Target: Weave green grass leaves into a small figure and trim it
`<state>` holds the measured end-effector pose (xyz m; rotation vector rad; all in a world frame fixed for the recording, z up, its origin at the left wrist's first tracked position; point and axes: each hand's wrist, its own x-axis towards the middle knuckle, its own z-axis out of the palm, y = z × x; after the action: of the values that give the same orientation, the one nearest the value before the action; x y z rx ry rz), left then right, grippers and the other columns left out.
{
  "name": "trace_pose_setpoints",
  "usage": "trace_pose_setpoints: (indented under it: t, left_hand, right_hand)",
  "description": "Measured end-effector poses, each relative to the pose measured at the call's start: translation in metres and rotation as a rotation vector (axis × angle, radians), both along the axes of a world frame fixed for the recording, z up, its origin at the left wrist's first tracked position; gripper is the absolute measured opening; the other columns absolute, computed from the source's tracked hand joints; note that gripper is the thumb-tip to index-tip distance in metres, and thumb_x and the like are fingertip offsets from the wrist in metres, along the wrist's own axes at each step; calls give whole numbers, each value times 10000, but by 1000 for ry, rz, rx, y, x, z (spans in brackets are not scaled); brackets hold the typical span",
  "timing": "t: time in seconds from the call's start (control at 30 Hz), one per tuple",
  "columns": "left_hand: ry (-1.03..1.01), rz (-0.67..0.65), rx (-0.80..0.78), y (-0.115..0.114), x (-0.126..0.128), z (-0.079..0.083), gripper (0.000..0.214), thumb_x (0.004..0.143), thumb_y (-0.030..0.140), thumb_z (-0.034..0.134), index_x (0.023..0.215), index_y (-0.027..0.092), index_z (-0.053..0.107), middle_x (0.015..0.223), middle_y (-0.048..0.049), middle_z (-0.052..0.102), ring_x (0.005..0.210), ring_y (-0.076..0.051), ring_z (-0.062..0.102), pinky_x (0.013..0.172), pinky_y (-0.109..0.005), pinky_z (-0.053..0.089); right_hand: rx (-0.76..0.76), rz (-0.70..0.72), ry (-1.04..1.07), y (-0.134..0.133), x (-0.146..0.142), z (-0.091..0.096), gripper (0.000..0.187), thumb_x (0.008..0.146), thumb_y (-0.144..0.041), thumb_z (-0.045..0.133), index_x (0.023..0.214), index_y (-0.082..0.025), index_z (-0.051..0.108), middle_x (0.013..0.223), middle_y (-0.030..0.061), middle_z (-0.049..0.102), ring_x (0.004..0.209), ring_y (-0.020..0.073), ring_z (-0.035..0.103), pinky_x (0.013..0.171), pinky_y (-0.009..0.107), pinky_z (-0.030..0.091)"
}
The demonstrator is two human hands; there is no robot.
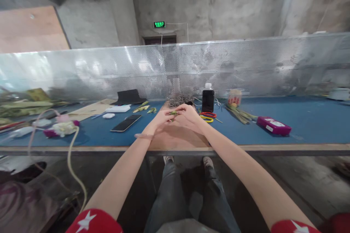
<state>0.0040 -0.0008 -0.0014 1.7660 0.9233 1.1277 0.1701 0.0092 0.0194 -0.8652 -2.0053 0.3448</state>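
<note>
Both hands meet over a wooden board (177, 136) on the blue table. My left hand (163, 117) pinches a small green piece, perhaps woven leaf (173, 113), from the left. From the other side my right hand (188, 112) has its fingers closed on the same piece. Its exact shape is too small to make out. Behind the hands lies a heap of grey cord or wire (180, 100). Scissors with red and yellow handles (207, 115) rest just right of the right hand. A dark phone (126, 123) lies left of the left hand.
A perforated metal panel (232, 67) closes off the table's back. To the right are a white-capped bottle (208, 86), a bundle of green stalks (237, 114) and a purple box (273, 126). On the left are leaf scraps (141, 107), brown paper (90, 111) and a cable (71, 160) hanging over the edge.
</note>
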Motion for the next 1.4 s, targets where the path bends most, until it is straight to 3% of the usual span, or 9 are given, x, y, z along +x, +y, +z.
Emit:
trace_pose_setpoints:
  t: [0.23,0.4,0.67,0.83,1.13,1.4]
  left_hand:
    - [39,-42,9,1,1,-1,363,644,263,614,983,134,611,721,-46,596,561,-81,490,526,-205,371]
    - [96,-40,46,-1,1,0,376,645,296,615,998,165,609,664,-21,587,530,-75,481,503,-195,367]
    - [121,-62,99,-1,1,0,321,666,251,586,973,161,611,750,-45,619,597,-98,547,549,-205,408]
    - [157,-60,80,1,0,1,423,674,259,578,1088,177,553,752,-47,636,626,-121,578,575,-228,430]
    - [128,-27,58,-4,0,5,396,673,324,588,1027,146,585,789,-63,634,655,-123,564,596,-234,420]
    - [155,-42,89,-2,0,4,348,670,291,584,983,139,594,756,-51,628,631,-113,558,589,-227,413]
  right_hand:
    - [55,69,-11,12,0,-9,105,722,-162,549,748,-127,645,787,43,616,734,105,553,678,210,417]
    - [47,68,-4,7,-3,-8,119,718,-188,567,779,-120,643,772,48,612,701,105,552,650,211,424]
    - [-43,87,-25,11,-4,-8,242,732,-238,562,941,-131,620,798,58,633,676,102,557,633,207,437]
    - [-124,136,-29,7,-4,-6,208,725,-173,557,912,-125,635,848,60,652,741,115,579,695,211,444]
    - [-265,106,73,-1,-3,0,251,788,-146,452,970,-121,623,942,83,642,738,115,587,648,227,476]
    - [-177,105,15,-4,-2,1,225,755,-152,507,934,-108,636,933,90,647,787,125,585,708,236,463]
